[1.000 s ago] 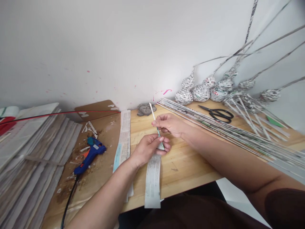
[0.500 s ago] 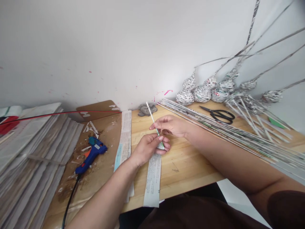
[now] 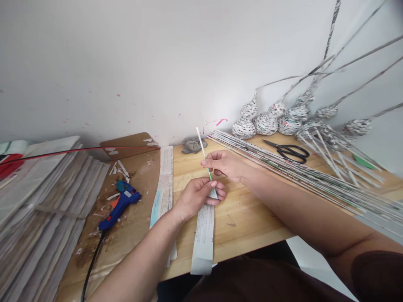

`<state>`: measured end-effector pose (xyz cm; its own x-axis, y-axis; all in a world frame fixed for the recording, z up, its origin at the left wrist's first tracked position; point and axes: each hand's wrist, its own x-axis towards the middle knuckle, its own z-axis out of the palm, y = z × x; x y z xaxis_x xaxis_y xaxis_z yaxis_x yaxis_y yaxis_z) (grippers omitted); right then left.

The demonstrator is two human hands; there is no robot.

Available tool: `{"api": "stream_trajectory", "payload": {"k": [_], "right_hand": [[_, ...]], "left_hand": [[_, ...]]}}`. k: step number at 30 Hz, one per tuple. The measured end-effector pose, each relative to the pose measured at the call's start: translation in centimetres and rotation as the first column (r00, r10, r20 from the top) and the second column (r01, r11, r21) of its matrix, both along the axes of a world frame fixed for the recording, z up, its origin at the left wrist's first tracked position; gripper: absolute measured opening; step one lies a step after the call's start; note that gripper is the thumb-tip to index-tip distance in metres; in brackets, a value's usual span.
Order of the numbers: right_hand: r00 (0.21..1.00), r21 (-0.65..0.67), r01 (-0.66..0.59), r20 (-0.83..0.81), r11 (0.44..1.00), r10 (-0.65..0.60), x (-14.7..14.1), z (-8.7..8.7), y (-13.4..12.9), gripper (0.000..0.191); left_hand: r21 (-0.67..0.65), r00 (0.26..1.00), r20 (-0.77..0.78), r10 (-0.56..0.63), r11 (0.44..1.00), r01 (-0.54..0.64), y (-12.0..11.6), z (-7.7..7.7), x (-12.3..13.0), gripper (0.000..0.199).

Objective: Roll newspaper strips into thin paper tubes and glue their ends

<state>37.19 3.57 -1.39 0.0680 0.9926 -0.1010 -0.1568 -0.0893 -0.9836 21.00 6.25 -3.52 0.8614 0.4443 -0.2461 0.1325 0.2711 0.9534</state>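
My left hand (image 3: 201,193) is closed on a printed newspaper strip (image 3: 204,235), pinching it between thumb and fingers where it narrows into a rolled tube. The flat tail of the strip runs down toward me and curls at the table's front edge. Just above, my right hand (image 3: 222,164) grips the thin rolled paper tube (image 3: 201,141) between thumb and fingertips; its white end points up and away from me. Beside my left forearm lies a stack of flat newspaper strips (image 3: 164,176). A grey crumpled cloth (image 3: 192,145) sits beyond the tube.
Finished paper tubes (image 3: 283,172) lie to the right, beside black scissors (image 3: 291,152). Woven paper gourd shapes (image 3: 266,124) stand along the wall. On the left are a blue glue gun (image 3: 121,207) with a cord, and a tall stack of folded paper (image 3: 59,209).
The rolled tube's upper end has risen and shifted slightly right, and more of it shows above my right hand. The strip's lower end has moved right and now curls.
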Motion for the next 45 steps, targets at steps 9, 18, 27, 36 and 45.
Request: {"api": "stream_trajectory", "payload": {"k": [9, 18, 27, 36, 45], "right_hand": [[0.999, -0.018, -0.037, -0.023, 0.999, 0.036, -0.10, -0.12, -0.09, 0.036], [0.998, -0.019, -0.012, -0.058, 1.000, 0.011, 0.05, -0.29, 0.11, 0.034], [1.000, -0.008, -0.012, -0.023, 1.000, 0.012, 0.03, -0.22, 0.10, 0.032], [0.999, 0.019, 0.001, 0.051, 1.000, -0.002, 0.05, -0.42, 0.13, 0.033], [0.974, -0.073, -0.224, -0.053, 0.972, 0.221, 0.48, -0.61, 0.15, 0.032]], "left_hand": [[-0.016, 1.000, 0.013, 0.003, 1.000, -0.003, 0.03, 0.05, -0.02, 0.035], [-0.017, 1.000, 0.012, -0.023, 1.000, 0.023, -0.06, 0.12, 0.01, 0.037], [0.001, 1.000, -0.003, -0.024, 1.000, 0.024, 0.07, 0.06, -0.03, 0.038], [0.014, 1.000, 0.010, -0.018, 1.000, 0.018, 0.27, -0.13, -0.09, 0.039], [0.023, 0.998, 0.031, -0.048, 0.999, 0.048, 0.27, -0.11, -0.21, 0.040]]}}
